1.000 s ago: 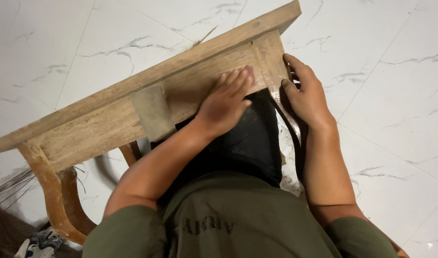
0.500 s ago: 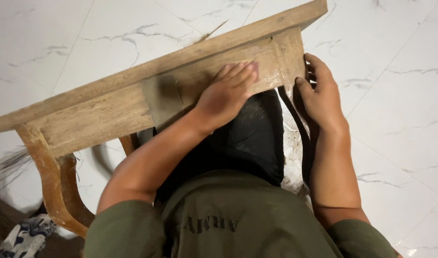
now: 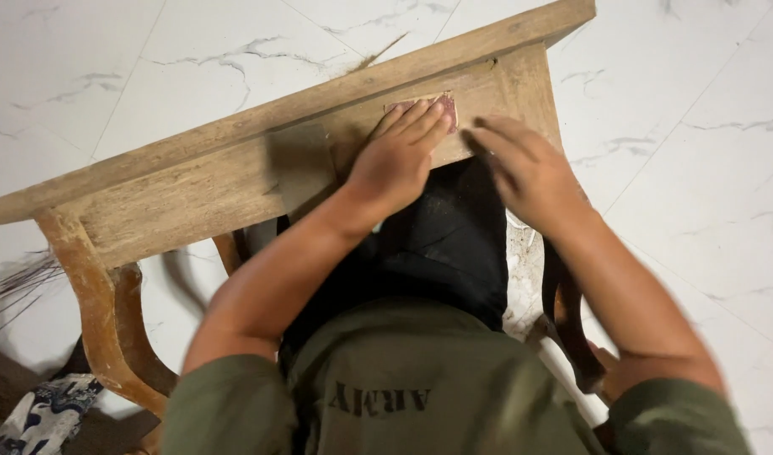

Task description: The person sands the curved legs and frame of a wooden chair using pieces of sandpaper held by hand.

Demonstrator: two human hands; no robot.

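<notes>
Now the right hand (image 3: 525, 168) has let go, open, while the left hand (image 3: 399, 156) presses sandpaper (image 3: 445, 105) flat on the wooden table (image 3: 192, 190).

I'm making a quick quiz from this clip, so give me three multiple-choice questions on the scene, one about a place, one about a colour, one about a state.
1. Where is the left hand?
A. flat on the wooden table's side rail
B. on the floor
C. on a curved leg

2. What colour is the floor?
A. dark green
B. white with grey veins
C. red

3. How does the right hand look?
A. closed in a fist
B. wrapped around a leg
C. open, fingers spread, blurred

Answers: 1 A, its palm presses a small reddish sheet to the rail. 2 B, marbled tiles show all around. 3 C, the fingers lie apart beside the rail.
</notes>
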